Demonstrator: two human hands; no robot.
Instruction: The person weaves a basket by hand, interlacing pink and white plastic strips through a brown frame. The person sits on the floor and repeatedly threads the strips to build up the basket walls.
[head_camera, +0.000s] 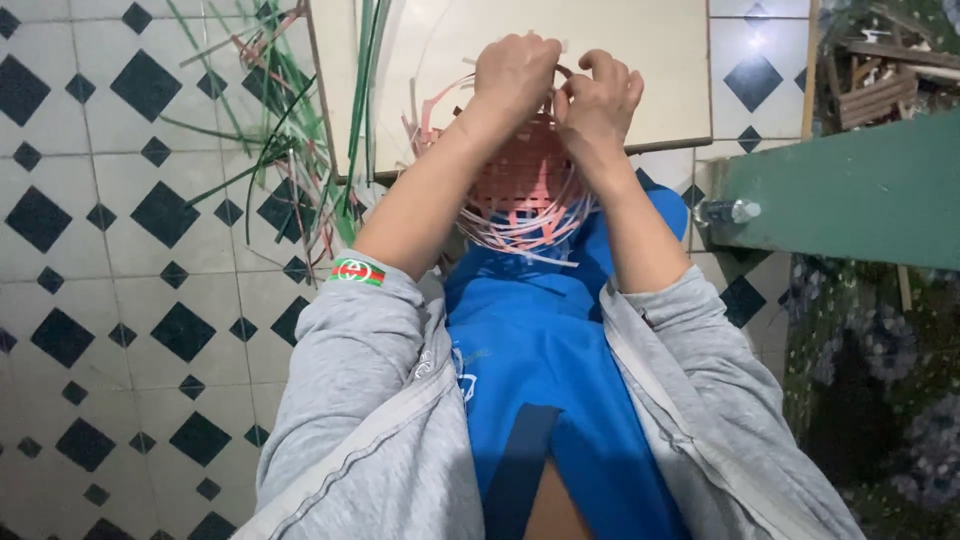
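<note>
A small woven basket (520, 175) of pink and red strips rests on my lap, over blue clothing (545, 350). Loose pale strip ends curl out below it. My left hand (515, 70) is closed on the basket's far rim. My right hand (598, 95) pinches strips at the rim just beside the left hand, with the fingers bent inward. Both forearms come out of grey sleeves and hide part of the basket.
Green and pink strips (290, 130) lie in a loose pile on the tiled floor (120, 250) at the upper left. A beige board (660, 60) lies ahead of the basket. A green bench (850, 190) with a plastic bottle (728, 211) stands at the right.
</note>
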